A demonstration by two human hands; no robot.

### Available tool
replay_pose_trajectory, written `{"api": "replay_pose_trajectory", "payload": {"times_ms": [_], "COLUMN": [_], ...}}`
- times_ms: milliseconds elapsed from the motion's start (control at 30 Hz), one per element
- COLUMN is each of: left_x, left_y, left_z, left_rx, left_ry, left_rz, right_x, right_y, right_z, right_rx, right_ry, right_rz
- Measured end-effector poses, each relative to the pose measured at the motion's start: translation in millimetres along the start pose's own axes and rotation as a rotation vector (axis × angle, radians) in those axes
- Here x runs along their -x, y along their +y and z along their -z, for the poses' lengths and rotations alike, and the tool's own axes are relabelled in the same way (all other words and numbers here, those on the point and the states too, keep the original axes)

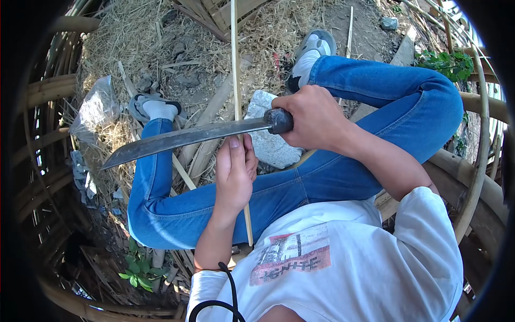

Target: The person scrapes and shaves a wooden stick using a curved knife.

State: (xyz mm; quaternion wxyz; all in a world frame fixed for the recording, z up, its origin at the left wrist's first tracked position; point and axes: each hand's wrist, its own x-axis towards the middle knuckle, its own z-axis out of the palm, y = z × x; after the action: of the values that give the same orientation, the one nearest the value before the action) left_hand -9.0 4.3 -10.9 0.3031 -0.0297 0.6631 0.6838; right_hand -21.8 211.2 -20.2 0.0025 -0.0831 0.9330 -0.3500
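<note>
My right hand is wrapped round the dark handle of a long machete, whose blade points left and lies across a thin bamboo strip. Just below the blade, my left hand pinches the strip between thumb and fingers. The strip runs from the top edge of the view down past my left wrist to my lap. Behind the handle sits a pale grey stone block, between my legs.
Straw and wood scraps cover the ground ahead. A clear plastic bag lies at the left. Bamboo poles curve along the right side, with more at the left. Green plants grow at the lower left.
</note>
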Motion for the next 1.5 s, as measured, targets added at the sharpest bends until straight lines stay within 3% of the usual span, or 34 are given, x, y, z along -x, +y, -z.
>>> {"api": "replay_pose_trajectory", "payload": {"times_ms": [1000,1233,1500], "left_x": [5.6,15.2,13.8], "left_y": [5.1,3.1,5.1], "left_z": [-4.4,-8.5,-5.1], "left_rx": [0.104,0.065,0.038], "left_ry": [-0.046,-0.179,-0.129], "left_rz": [0.059,0.088,0.025], "right_x": [-8.1,-13.3,-12.4], "right_y": [14.3,48.1,21.8], "right_z": [5.3,29.6,15.8], "right_rx": [0.297,0.444,0.137], "right_ry": [0.099,0.310,0.225], "right_rz": [-0.028,-0.186,-0.080]}}
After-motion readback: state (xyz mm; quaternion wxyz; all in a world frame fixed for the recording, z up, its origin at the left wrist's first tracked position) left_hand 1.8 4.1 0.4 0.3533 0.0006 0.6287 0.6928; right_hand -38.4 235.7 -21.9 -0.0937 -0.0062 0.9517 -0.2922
